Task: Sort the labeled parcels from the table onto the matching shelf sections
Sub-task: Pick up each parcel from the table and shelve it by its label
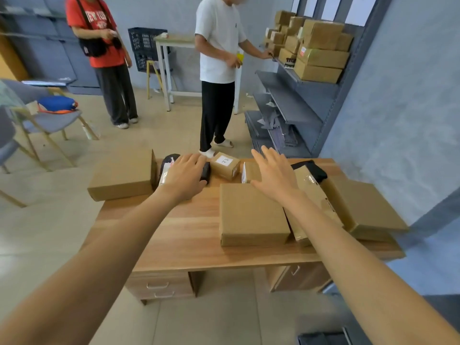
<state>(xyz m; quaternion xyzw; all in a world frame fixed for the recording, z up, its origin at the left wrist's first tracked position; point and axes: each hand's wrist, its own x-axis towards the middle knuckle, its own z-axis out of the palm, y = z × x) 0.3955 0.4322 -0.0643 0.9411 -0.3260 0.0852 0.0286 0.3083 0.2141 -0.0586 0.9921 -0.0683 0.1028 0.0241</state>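
Both arms reach forward over the wooden table (189,235). The left hand (183,174) lies palm down on a black parcel (205,172) at the far edge, fingers nearly straight and close together, their tips over its top; whether they curl round it cannot be told. The right hand (272,171) hovers palm down with fingers straight and slightly spread, holding nothing, above the gap between a flat box (251,215) and a small white-labelled box (225,165) just beyond it. Other parcels on the table: a large box (123,175) overhanging the left end, a taped box (315,202) under the right forearm, and a wide box (366,207) at the right end. The shelf (298,105) stands well beyond, right, its upper tier stacked with cartons (321,51). A person in a white shirt (219,38) reaches toward it; another in red (99,33) stands left.
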